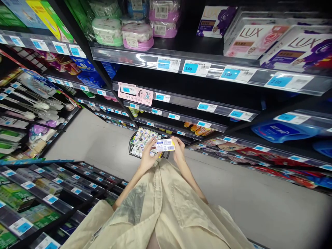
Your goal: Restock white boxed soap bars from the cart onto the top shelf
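Note:
Between my two hands is a small white box with blue and yellow print and a barcode, perhaps a soap box. My left hand grips its left end, thumb below and fingers above. The right end is pinched by my right hand. Under the hands, on the floor, stands a black shopping basket holding several white, green and yellow boxes. My hands and the held box cover part of the basket.
Shelves with price tags rise ahead, carrying LUX soap boxes and wrapped soap dishes. Blue bottles lie at right. Another shelf stands close on the left. Grey floor runs along the aisle.

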Tool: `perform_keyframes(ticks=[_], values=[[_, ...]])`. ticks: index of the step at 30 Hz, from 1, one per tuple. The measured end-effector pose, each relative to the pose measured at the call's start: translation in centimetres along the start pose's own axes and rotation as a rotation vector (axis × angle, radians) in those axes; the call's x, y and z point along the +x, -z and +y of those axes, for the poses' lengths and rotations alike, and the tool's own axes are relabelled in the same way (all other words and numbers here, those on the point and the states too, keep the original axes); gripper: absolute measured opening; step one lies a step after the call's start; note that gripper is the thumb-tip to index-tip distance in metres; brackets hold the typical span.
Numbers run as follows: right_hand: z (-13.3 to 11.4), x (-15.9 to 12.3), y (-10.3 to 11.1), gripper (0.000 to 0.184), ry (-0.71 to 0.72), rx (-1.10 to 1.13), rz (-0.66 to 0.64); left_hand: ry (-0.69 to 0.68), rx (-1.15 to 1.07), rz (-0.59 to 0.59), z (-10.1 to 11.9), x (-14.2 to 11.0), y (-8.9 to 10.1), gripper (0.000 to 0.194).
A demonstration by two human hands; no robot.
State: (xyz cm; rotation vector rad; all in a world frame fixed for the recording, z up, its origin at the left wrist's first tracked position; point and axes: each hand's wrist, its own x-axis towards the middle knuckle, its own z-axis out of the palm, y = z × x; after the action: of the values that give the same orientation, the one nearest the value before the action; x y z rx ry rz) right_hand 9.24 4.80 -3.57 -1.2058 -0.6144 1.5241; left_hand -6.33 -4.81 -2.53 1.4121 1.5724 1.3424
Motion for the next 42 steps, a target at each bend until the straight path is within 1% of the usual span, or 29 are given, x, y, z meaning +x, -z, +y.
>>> perform_keyframes(ticks=[3, 5, 7, 12, 15, 17, 19, 21, 23, 25, 27, 28, 30, 33, 35, 38, 42], values=[[-0.1, 0.1, 0.2, 0.04, -0.008, -0.015, 0.017, -0.161, 0.206, -0.054, 0.0, 0.0, -0.3, 0.059], [-0.2, 0.0, 0.4, 0.04, -0.008, -0.037, 0.003, -0.213, 0.282, -0.059, -0.2, 0.0, -0.6, 0.061], [-0.3, -0.1, 0.4, 0.041, -0.003, -0.064, -0.019, -0.226, 0.32, -0.06, -0.5, -0.1, -0.8, 0.061], [-0.6, -0.6, 0.3, 0.041, -0.01, -0.151, -0.091, -0.207, 0.363, -0.048, -0.8, 0.2, -0.8, 0.063], [-1.1, -1.0, 0.4, 0.04, 0.014, -0.222, -0.166, -0.209, 0.36, -0.042, -0.8, 0.2, -0.7, 0.066], [-1.6, -1.4, 0.6, 0.038, 0.027, -0.254, -0.261, -0.19, 0.337, -0.074, -0.9, 0.1, -0.7, 0.075], [-2.0, -1.8, 0.8, 0.039, -0.021, -0.234, -0.387, -0.168, 0.293, -0.122, -1.1, -0.1, -0.8, 0.083], [-2.2, -2.1, 0.9, 0.042, -0.09, -0.187, -0.475, -0.17, 0.237, -0.154, -1.4, -0.4, -1.0, 0.08], [-2.0, -2.2, 0.9, 0.042, -0.098, -0.16, -0.459, -0.202, 0.167, -0.171, -1.6, -0.8, -1.1, 0.069], [-1.7, -2.0, 0.9, 0.041, -0.073, -0.172, -0.381, -0.215, 0.085, -0.185, -1.7, -1.0, -1.2, 0.064], [-1.3, -1.6, 1.0, 0.043, -0.078, -0.214, -0.348, -0.182, -0.007, -0.214, -1.6, -1.1, -1.1, 0.067], [-1.2, -1.5, 1.1, 0.045, -0.09, -0.245, -0.364, -0.156, -0.055, -0.23, -1.5, -1.2, -1.0, 0.07], [-0.8, -1.4, 1.3, 0.049, -0.115, -0.306, -0.435, -0.107, -0.145, -0.254, -1.3, -1.2, -0.8, 0.077], [-0.6, -1.6, 1.4, 0.053, -0.108, -0.342, -0.52, -0.03, -0.274, -0.273, -1.1, -1.3, -0.3, 0.087], [-0.7, -1.9, 1.1, 0.054, -0.089, -0.339, -0.542, 0.03, -0.325, -0.293, -1.0, -1.4, 0.0, 0.085], [-1.2, -2.2, 0.7, 0.054, -0.067, -0.321, -0.556, 0.105, -0.337, -0.312, -0.7, -1.4, 0.4, 0.075], [-1.8, -2.5, 0.3, 0.054, -0.049, -0.307, -0.534, 0.164, -0.384, -0.309, -0.1, -1.2, 0.3, 0.078]])
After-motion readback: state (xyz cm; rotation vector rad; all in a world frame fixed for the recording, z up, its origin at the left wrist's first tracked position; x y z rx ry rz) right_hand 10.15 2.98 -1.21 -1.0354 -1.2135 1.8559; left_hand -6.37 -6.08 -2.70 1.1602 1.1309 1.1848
